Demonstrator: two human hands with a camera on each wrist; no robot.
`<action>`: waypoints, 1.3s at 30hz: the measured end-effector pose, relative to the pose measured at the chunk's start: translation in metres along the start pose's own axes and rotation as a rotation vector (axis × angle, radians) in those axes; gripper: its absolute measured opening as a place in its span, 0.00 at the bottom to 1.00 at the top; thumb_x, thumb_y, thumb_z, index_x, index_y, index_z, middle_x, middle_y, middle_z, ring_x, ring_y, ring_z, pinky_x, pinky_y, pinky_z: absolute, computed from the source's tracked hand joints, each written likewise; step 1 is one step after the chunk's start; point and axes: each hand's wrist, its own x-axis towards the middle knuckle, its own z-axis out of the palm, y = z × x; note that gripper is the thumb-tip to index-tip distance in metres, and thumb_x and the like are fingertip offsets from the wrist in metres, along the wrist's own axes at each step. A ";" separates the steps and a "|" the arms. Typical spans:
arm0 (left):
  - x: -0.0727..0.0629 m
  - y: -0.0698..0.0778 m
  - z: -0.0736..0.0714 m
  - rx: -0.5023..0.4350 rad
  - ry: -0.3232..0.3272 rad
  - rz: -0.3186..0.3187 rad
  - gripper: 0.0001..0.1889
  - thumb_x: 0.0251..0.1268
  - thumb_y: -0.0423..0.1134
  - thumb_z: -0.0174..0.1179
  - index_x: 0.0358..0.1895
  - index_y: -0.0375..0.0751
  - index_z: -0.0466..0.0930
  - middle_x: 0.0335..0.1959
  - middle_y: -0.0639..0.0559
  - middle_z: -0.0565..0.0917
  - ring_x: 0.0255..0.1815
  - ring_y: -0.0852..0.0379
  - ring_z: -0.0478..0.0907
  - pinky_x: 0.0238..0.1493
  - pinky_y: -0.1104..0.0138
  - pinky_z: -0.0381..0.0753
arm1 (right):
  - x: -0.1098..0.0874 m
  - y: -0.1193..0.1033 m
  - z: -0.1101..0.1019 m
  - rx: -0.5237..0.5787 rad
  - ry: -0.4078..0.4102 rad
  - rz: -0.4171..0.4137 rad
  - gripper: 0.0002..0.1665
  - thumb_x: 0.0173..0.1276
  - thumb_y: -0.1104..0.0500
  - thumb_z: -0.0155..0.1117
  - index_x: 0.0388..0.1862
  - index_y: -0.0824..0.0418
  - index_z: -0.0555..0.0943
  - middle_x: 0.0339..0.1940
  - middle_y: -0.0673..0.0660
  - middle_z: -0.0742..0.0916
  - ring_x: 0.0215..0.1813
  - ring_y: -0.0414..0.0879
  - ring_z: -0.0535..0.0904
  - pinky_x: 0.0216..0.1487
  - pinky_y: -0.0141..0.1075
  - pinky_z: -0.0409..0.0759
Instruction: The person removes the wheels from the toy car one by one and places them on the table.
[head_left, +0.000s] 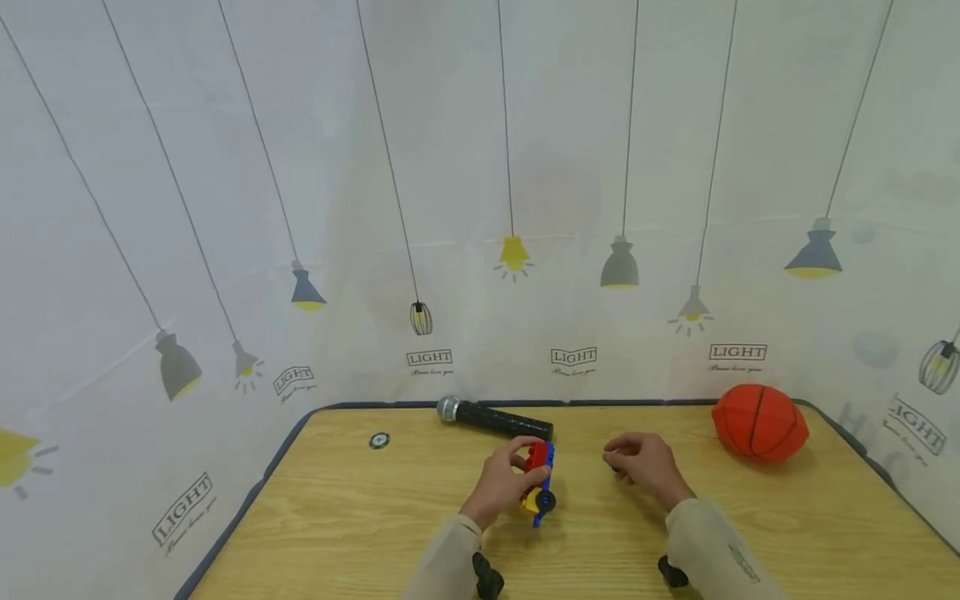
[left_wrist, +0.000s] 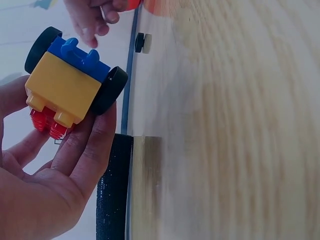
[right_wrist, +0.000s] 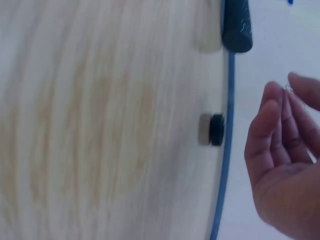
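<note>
My left hand (head_left: pixel 506 479) grips a toy car of plastic building blocks (head_left: pixel 542 467), lifted off the table. In the left wrist view the car has a yellow block (left_wrist: pixel 65 85), a blue base (left_wrist: pixel 80 57), red parts below the yellow block, and two black wheels at this end. My right hand (head_left: pixel 648 467) hovers to the right of the car, its fingers loosely curled with nothing seen between them. Near its fingertips a small black wheel (right_wrist: pixel 217 130) stands on the table, apart from the hand.
Behind the left hand lies a black microphone (head_left: pixel 502 419) with a silver head. A small dark-rimmed disc (head_left: pixel 380 440) is at the back left. A red oval ball (head_left: pixel 760 422) sits at the back right. The wooden table (head_left: pixel 337 517) meets a lamp-printed backdrop.
</note>
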 end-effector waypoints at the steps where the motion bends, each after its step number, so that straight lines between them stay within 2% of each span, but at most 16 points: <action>1: 0.000 0.000 0.000 -0.005 0.000 -0.001 0.25 0.66 0.46 0.67 0.65 0.55 0.75 0.42 0.46 0.81 0.32 0.56 0.80 0.33 0.68 0.82 | -0.002 -0.002 0.001 0.015 -0.018 -0.031 0.13 0.68 0.62 0.67 0.48 0.70 0.84 0.36 0.63 0.89 0.29 0.46 0.82 0.30 0.40 0.83; 6: 0.000 -0.001 0.002 -0.028 0.014 -0.002 0.25 0.66 0.45 0.67 0.66 0.53 0.74 0.41 0.45 0.81 0.31 0.55 0.79 0.32 0.67 0.80 | -0.011 -0.012 0.008 0.081 -0.151 -0.180 0.16 0.69 0.61 0.67 0.51 0.70 0.82 0.39 0.66 0.88 0.29 0.45 0.82 0.30 0.39 0.83; 12: 0.000 -0.002 0.004 -0.058 0.048 0.010 0.26 0.67 0.45 0.66 0.67 0.51 0.73 0.42 0.44 0.81 0.31 0.55 0.78 0.32 0.66 0.79 | -0.021 -0.023 0.017 0.117 -0.317 -0.283 0.18 0.70 0.56 0.67 0.53 0.67 0.83 0.38 0.68 0.86 0.30 0.44 0.82 0.30 0.39 0.83; 18: 0.002 -0.003 0.005 -0.103 0.073 0.004 0.25 0.68 0.44 0.65 0.66 0.51 0.72 0.41 0.45 0.81 0.30 0.57 0.78 0.31 0.67 0.79 | -0.028 -0.029 0.027 0.113 -0.380 -0.356 0.15 0.71 0.61 0.65 0.53 0.67 0.83 0.38 0.65 0.86 0.30 0.44 0.82 0.29 0.39 0.82; 26: 0.000 -0.002 0.005 -0.129 0.084 0.001 0.22 0.68 0.46 0.65 0.63 0.50 0.73 0.43 0.44 0.81 0.33 0.55 0.79 0.32 0.67 0.81 | -0.032 -0.032 0.033 0.095 -0.436 -0.338 0.15 0.70 0.58 0.67 0.52 0.63 0.84 0.39 0.64 0.87 0.31 0.47 0.83 0.30 0.39 0.82; 34: 0.000 -0.002 0.009 -0.177 0.094 0.017 0.22 0.68 0.46 0.65 0.61 0.49 0.72 0.43 0.44 0.80 0.33 0.55 0.81 0.31 0.66 0.84 | -0.033 -0.030 0.034 0.085 -0.447 -0.301 0.16 0.69 0.59 0.67 0.54 0.63 0.84 0.41 0.64 0.87 0.32 0.46 0.82 0.30 0.39 0.81; 39: -0.001 0.002 0.010 -0.188 0.101 0.015 0.21 0.68 0.44 0.65 0.60 0.48 0.72 0.42 0.44 0.80 0.32 0.55 0.80 0.32 0.65 0.85 | -0.033 -0.032 0.035 0.089 -0.459 -0.308 0.17 0.69 0.59 0.67 0.55 0.63 0.83 0.40 0.63 0.87 0.33 0.47 0.83 0.30 0.40 0.81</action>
